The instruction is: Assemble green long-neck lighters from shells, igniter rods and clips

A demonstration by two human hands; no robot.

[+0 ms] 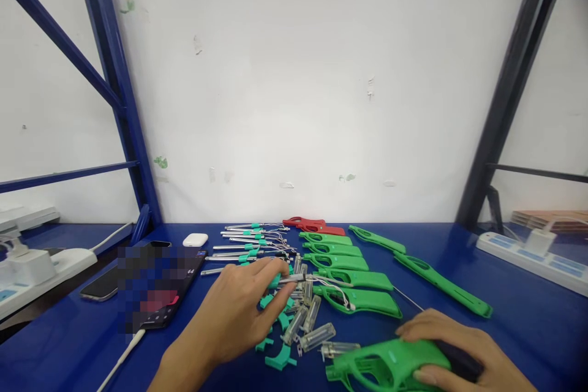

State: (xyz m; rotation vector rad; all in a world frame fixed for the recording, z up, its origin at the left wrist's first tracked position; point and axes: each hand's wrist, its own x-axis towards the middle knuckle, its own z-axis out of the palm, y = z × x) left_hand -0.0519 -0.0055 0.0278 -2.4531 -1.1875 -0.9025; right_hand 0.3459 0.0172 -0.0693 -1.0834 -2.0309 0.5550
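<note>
Nearest, right of the clear tanks [318, 337] and slightly in front of them, the right hand [463, 340] has its fingers closed round a green casing [395, 362]; a dark handle [462, 364] sits under the same palm, and a thin rod [408, 299] shows beyond the knuckles, though whether these 2 are joined I cannot tell. Teal clips [281, 357] lie just left of the tanks. At the tanks' far left edge, the left hand [243, 300] has thumb and fingers pinching a grey-tipped part [294, 278] with teal beside it. Past the tanks to the right come 5 green casings in a row [337, 262], white wires [337, 286] crossing the nearest, and 2 more [443, 285] farther right. Beyond the tanks to the left lie metal rods [224, 258]; red casing pieces [321, 226] sit farthest back on the worktop [441, 245]. As for progress, the work looks partway: several rods already carry teal pieces and wires, while many clips and tanks remain loose outside the casings. How much the held casing contains is hidden.
</note>
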